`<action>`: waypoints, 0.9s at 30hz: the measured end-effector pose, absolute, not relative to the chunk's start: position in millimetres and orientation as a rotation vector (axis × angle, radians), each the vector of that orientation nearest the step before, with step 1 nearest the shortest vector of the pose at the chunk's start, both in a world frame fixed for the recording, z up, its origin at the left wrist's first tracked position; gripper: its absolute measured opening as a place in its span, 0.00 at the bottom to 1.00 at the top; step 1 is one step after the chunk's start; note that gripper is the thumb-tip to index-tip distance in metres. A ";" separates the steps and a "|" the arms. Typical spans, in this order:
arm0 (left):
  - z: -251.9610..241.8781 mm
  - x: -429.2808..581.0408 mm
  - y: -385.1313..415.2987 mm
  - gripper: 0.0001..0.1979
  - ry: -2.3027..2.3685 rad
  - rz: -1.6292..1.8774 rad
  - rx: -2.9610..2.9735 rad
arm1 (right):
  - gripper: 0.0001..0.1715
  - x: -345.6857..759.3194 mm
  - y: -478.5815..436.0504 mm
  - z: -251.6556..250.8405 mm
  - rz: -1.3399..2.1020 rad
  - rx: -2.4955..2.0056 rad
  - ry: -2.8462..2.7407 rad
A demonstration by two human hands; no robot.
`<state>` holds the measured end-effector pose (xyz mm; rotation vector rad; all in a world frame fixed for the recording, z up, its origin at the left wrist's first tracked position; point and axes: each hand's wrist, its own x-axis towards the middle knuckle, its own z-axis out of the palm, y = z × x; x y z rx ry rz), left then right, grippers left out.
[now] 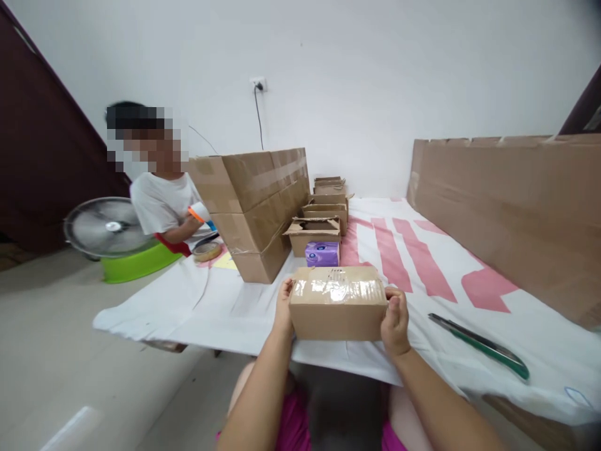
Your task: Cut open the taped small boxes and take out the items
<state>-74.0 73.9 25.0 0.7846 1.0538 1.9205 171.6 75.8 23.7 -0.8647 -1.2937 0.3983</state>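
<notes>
A cardboard box with shiny clear tape across its top is held between my two hands at the near edge of the table. My left hand grips its left end, and my right hand has its fingers curled against the right end. Just behind the box stands a purple tissue pack, in front of an opened cardboard box. To the right of my right hand lies a green utility knife with its blade end pointing away to the left.
Stacked taped cartons rise at left centre. More opened boxes line up behind. A large cardboard sheet or box stands at right. A person sits at left near a tape roll and a fan. White cloth covers the table.
</notes>
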 end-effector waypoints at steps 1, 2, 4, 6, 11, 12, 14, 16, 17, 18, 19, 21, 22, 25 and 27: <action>23.6 -74.5 71.6 0.21 1.060 1.958 0.784 | 0.23 172.1 75.8 24.1 0.409 -0.876 -1.287; 23.6 -75.0 68.1 0.21 1.062 1.991 0.784 | 0.24 172.6 75.7 24.2 0.425 -0.889 -1.281; 26.7 -75.0 59.7 0.22 1.017 2.059 0.807 | 0.24 173.4 75.4 24.2 0.458 -0.914 -1.264; 31.4 -73.3 51.9 0.25 0.918 2.109 0.884 | 0.24 173.8 75.5 23.8 0.477 -0.932 -1.249; 37.4 -73.7 42.0 0.25 0.889 2.015 1.199 | 0.25 170.3 75.5 22.6 0.440 -0.965 -1.239; 37.9 -75.7 41.2 0.23 0.920 1.983 1.246 | 0.25 169.3 74.9 22.9 0.430 -0.977 -1.234; 39.5 -81.0 39.4 0.19 0.963 1.929 1.321 | 0.24 169.5 73.0 25.0 0.436 -1.011 -1.246; 42.0 -86.2 37.1 0.17 0.964 1.868 1.398 | 0.23 176.8 71.5 28.4 0.481 -1.056 -1.333; 43.4 -88.3 35.8 0.16 0.951 1.837 1.436 | 0.22 184.5 71.4 30.1 0.497 -1.074 -1.416; 44.6 -90.0 34.6 0.16 0.930 1.814 1.465 | 0.21 195.6 72.0 31.5 0.488 -1.093 -1.520; 45.5 -91.1 33.6 0.15 0.903 1.797 1.482 | 0.19 210.1 73.2 32.3 0.444 -1.122 -1.630; 46.5 -91.8 32.5 0.14 0.862 1.786 1.492 | 0.18 248.5 77.0 31.8 0.248 -1.210 -1.830; 46.7 -91.5 32.4 0.13 0.850 1.789 1.495 | 0.19 271.1 79.0 30.4 0.119 -1.286 -1.896; 48.1 -89.3 32.1 0.13 0.827 1.801 1.507 | 0.20 339.9 81.7 20.6 -0.229 -1.610 -2.018; 50.3 -87.4 30.6 0.14 0.808 1.818 1.516 | 0.19 375.3 80.3 10.9 -0.235 -1.826 -2.117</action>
